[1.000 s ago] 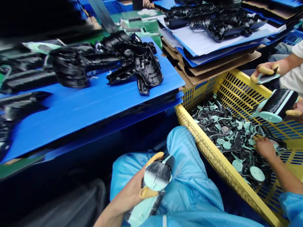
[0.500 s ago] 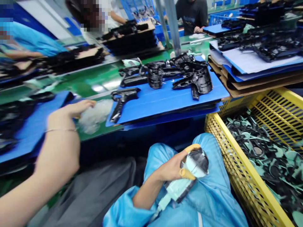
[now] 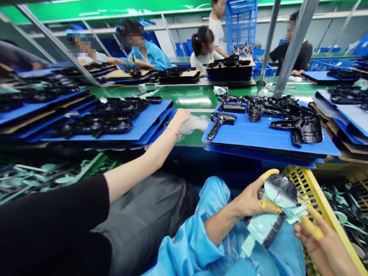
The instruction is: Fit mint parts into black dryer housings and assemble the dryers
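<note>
My left hand [image 3: 253,201], with yellow finger cots, is closed around a pistol-shaped black plastic housing [image 3: 283,186] above my lap. Mint-green masking pieces cover its round end and its handle, and a green strip [image 3: 247,245] hangs from the lower end. At the housing's right side, my right hand [image 3: 322,230], also in yellow finger cots, pinches a mint-green masking piece [image 3: 296,214]. That piece still touches the housing, as far as I can see.
Glossy black housings [image 3: 221,120] lie on a blue sheet [image 3: 247,138] on the bench. A yellow crate [image 3: 313,188] of black and green pieces stands at my right. A co-worker's bare arm [image 3: 146,161] reaches to clear plastic [image 3: 195,124] at left. Several people sit opposite.
The view has swung left and up, showing more of the bench and co-workers. My right hand has come in from the right and grips a green piece on the housing.
</note>
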The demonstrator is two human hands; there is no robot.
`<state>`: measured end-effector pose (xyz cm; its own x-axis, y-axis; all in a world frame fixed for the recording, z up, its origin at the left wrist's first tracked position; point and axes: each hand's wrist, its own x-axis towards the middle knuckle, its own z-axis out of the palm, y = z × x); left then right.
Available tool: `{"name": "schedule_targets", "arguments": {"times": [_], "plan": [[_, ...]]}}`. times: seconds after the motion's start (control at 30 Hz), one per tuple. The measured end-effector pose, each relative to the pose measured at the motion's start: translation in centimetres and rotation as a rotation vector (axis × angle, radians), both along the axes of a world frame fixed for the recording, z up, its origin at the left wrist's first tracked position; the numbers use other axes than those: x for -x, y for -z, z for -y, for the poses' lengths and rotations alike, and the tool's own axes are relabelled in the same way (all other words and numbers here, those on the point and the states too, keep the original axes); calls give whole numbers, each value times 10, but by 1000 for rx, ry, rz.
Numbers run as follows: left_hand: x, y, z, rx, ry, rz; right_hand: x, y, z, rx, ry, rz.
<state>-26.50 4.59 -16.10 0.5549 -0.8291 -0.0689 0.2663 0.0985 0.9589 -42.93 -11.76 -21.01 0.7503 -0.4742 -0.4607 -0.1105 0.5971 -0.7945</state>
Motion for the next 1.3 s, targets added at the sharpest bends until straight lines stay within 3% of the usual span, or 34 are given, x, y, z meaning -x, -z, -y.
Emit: {"name": "schedule_targets", "arguments": {"times": [0.1, 0.17, 0.27, 0.37, 0.47, 0.53, 0.6, 0.77, 0.9, 1.03, 1.23, 1.3], "plan": [[0, 15, -8, 15, -33, -12, 0, 9, -7, 2, -163, 4], [-2, 22, -11, 37, -24, -22, 6, 16, -1, 170, -336, -22], [-5, 27, -12, 50, -9, -73, 13, 22, 7, 754, -519, -93], [-6, 30, -10, 20, -5, -117, 17, 23, 2, 1387, -464, 1], [-5, 31, -9, -31, 22, -113, 20, 22, -2, 1640, -443, 107], [-4, 28, -11, -53, 31, -72, 22, 17, 6, 1657, -502, 113], [-4, 23, -14, -88, 4, 27, 23, 6, 22, 1549, -549, 75], [-1, 11, -19, -266, -27, 256, 17, -30, 44, 981, -215, -30], [5, 10, -20, -363, -30, 324, 6, -39, 28, 835, -211, -36], [7, 9, -21, -450, -25, 397, 5, -30, 20, 896, -309, -20], [10, 6, -23, -516, -13, 474, 14, -16, 29, 1292, -392, -41], [11, 4, -23, -511, -12, 468, 17, -14, 33, 1303, -409, -58]]}}
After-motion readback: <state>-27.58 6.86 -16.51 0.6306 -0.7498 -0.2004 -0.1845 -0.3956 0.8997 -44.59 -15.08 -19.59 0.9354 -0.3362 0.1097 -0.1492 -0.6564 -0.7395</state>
